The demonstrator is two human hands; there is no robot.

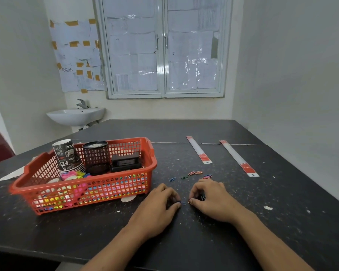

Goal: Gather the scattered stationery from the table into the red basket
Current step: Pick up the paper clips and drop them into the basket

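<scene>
Left hand [159,204], right hand [211,200] pinch clips [183,203] (basket [152,153] beside)

Beside red basket [152,153], left hand [158,205] and right hand [212,200] pinch paper clips [183,203].

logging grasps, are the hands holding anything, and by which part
The left hand pinches a blue paper clip by one end; the right hand an orange paper clip likewise.
</scene>
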